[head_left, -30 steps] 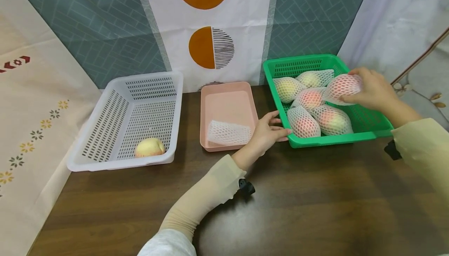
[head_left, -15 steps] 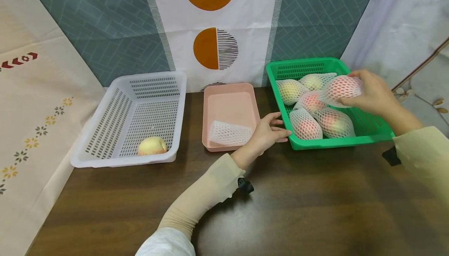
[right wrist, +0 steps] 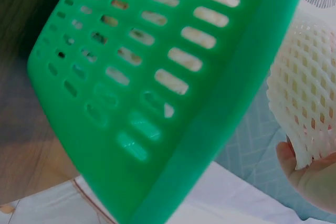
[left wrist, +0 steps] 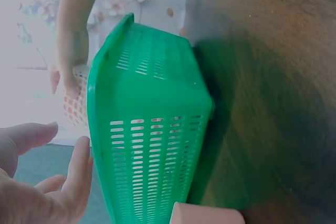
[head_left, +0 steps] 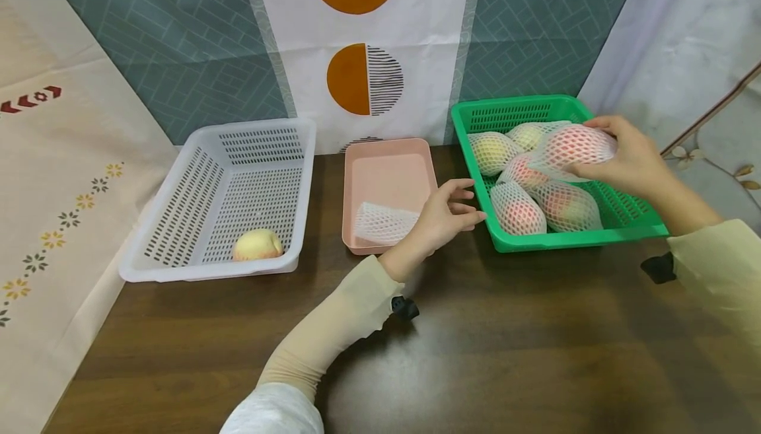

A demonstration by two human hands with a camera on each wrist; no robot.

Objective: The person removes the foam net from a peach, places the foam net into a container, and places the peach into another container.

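My right hand grips a peach in a white foam net, held above the right part of the green basket. The right wrist view shows the netted peach with fingers at its end. Beneath and left of it, several more netted peaches lie in the basket. My left hand is by the basket's left side, fingers loosely bent and holding nothing. In the left wrist view its thumb and fingers are spread close to the rim; whether they touch it I cannot tell.
A pink tray stands between the baskets, with an empty foam net lying in it. To the left, a white basket contains one bare peach. Patterned cloths hang behind the brown table.
My left hand has let go of the green basket's rim and drawn slightly left. The netted peach in my right hand has shifted a little to the left.
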